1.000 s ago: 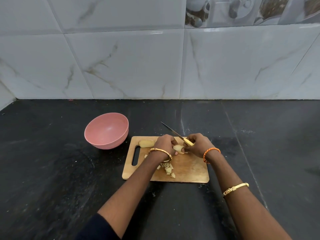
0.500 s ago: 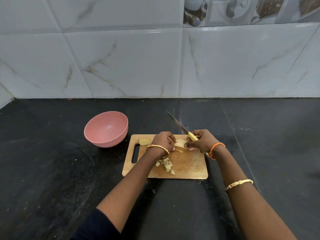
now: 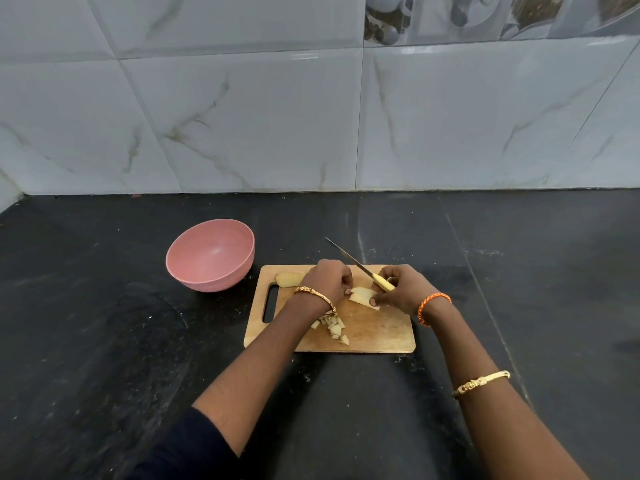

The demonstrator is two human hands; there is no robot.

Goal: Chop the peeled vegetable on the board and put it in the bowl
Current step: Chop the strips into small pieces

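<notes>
A wooden cutting board lies on the black counter. Pale peeled vegetable slices rest at its middle, pinched between both hands. My left hand touches their left end with its fingertips. My right hand holds a yellow-handled knife, blade pointing up and away to the left, while its thumb and finger touch the slices' right end. Another peeled half lies at the board's far left corner. Several small chopped pieces sit under my left wrist. The pink bowl, left of the board, holds nothing.
The black stone counter runs all around the board. A white marble-tiled wall closes the back. The board's handle slot faces the bowl.
The knife blade tipped up and then came back lower. Both hands shifted slightly on the slices, which now lie flatter between the fingertips. The camera view dipped a little.
</notes>
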